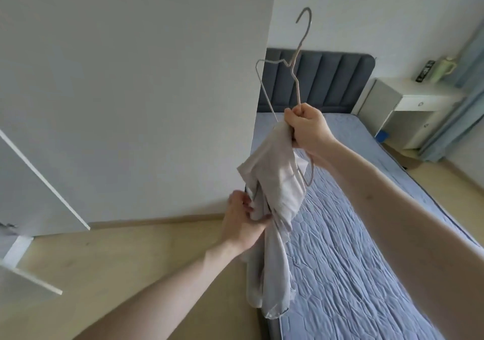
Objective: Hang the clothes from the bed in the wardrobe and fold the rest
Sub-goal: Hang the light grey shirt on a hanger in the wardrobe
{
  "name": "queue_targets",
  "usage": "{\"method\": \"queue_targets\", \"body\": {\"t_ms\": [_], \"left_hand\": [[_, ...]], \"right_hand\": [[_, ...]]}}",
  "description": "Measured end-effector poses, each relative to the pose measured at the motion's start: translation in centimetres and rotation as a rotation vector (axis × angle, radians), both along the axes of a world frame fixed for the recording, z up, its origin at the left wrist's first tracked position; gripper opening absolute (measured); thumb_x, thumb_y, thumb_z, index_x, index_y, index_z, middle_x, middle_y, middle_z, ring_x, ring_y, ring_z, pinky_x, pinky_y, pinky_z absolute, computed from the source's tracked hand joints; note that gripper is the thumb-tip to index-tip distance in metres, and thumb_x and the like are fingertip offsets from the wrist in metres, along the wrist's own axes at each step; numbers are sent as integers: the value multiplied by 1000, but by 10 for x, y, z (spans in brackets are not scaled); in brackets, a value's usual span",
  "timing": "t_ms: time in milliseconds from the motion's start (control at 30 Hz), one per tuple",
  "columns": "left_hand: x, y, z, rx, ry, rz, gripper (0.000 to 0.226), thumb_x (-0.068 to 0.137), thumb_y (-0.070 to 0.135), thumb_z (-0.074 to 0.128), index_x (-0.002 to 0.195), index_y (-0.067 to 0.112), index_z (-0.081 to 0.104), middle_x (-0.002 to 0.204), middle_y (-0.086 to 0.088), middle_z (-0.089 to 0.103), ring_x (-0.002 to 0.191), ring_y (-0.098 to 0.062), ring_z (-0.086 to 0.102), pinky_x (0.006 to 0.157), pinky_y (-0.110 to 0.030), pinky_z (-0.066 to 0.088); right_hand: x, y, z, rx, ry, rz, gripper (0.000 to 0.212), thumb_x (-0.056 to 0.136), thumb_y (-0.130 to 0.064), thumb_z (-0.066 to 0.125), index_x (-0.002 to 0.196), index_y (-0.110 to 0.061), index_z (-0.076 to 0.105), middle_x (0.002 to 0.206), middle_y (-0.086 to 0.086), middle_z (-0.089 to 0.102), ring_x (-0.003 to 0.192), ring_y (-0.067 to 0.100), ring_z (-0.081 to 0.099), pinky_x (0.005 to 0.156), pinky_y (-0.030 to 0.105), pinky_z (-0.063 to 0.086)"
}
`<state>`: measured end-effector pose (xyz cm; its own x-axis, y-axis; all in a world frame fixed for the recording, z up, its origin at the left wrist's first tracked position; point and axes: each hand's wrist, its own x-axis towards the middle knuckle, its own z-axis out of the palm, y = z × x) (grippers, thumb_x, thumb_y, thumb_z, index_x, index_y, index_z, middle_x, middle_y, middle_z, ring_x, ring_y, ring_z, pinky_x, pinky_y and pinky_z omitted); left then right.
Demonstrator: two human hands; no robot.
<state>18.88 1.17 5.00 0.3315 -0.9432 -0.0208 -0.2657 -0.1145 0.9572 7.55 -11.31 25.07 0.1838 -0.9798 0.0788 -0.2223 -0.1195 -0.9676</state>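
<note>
A thin wire hanger (295, 74) stands tilted in the air, hook up, above the bed's left edge. My right hand (307, 127) grips the hanger's lower wire together with the top of a pale grey garment (279, 182). The garment hangs bunched from that hand down to the bed corner. Lower down, my left hand (245, 221) grips a fold of the same garment. The bed (366, 248) has a blue quilted cover and a dark grey padded headboard (327, 80). White wardrobe doors (39, 182) stand open at the far left.
A white wall panel (144, 91) stands close in front, left of the bed. A white bedside table (416, 104) with a clock and a pale green jug sits at the back right, beside blue curtains (468, 77). Wooden floor (131, 261) lies below my arms.
</note>
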Motion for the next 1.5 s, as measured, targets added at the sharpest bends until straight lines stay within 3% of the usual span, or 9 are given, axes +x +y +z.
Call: {"method": "queue_targets", "body": {"t_ms": [167, 333, 433, 533, 700, 900, 1200, 1367, 1500], "left_hand": [[3, 0, 55, -461, -131, -40, 62, 77, 26, 77, 126, 37, 41, 118, 13, 57, 109, -11, 61, 94, -25, 52], [39, -17, 77, -152, -75, -47, 77, 84, 23, 81, 146, 28, 35, 138, 4, 39, 129, -13, 45, 110, -37, 44], [55, -17, 94, -195, -309, -326, 28, 94, 23, 69, 111, 46, 69, 115, 27, 62, 114, 0, 57, 101, -26, 45], [72, -22, 114, -176, -244, -324, 36, 99, 21, 59, 74, 45, 67, 73, 23, 64, 71, 2, 57, 75, -24, 43], [97, -24, 156, -211, -88, -210, 26, 96, 30, 57, 74, 16, 58, 69, 9, 50, 67, -8, 43, 70, -34, 33], [115, -27, 218, -385, -151, -156, 32, 97, 14, 57, 70, 2, 46, 54, 13, 35, 54, -5, 34, 54, -20, 31], [93, -24, 251, -319, -380, -305, 27, 102, 20, 58, 87, 0, 65, 78, -4, 56, 74, -12, 48, 71, -27, 40], [107, -19, 253, -319, -601, -333, 22, 101, 26, 61, 86, 11, 68, 80, -4, 66, 74, -18, 56, 76, -35, 46], [167, -4, 224, -79, -972, -313, 46, 72, 69, 78, 82, 26, 64, 74, 9, 66, 71, -15, 62, 62, -32, 47]], "right_hand": [[-3, 14, -13, 6, 176, 24, 34, 104, -25, 57, 75, -20, 40, 63, 0, 44, 57, 18, 45, 53, 33, 48], [-17, 22, -17, 42, 313, 114, 33, 104, -31, 61, 77, -19, 45, 69, 1, 49, 57, 15, 46, 52, 29, 45], [-25, 25, -19, 41, 374, 145, 33, 104, -33, 61, 78, -18, 47, 71, 3, 49, 58, 15, 46, 53, 28, 43], [-45, 24, -23, 41, 411, 133, 38, 100, -38, 65, 75, -19, 44, 62, -2, 44, 46, 10, 39, 45, 23, 37], [-82, 17, -40, 53, 540, -25, 45, 91, -48, 74, 77, -19, 43, 64, 0, 42, 54, 16, 38, 49, 28, 35], [-108, 20, -63, 72, 656, -308, 44, 91, -44, 76, 79, -15, 45, 73, 2, 46, 62, 18, 40, 57, 31, 34], [20, 124, -72, 48, 216, -6, 77, 51, -73, 87, 107, -32, 53, 112, -20, 56, 85, 6, 60, 69, 28, 49], [50, 101, -68, 32, 125, -158, 40, 78, -36, 82, 83, -20, 45, 82, -4, 55, 71, 16, 52, 54, 28, 36], [23, 70, -59, 20, 95, -251, 18, 83, -8, 59, 79, -20, 46, 76, 2, 53, 72, 22, 49, 58, 32, 37]]}}
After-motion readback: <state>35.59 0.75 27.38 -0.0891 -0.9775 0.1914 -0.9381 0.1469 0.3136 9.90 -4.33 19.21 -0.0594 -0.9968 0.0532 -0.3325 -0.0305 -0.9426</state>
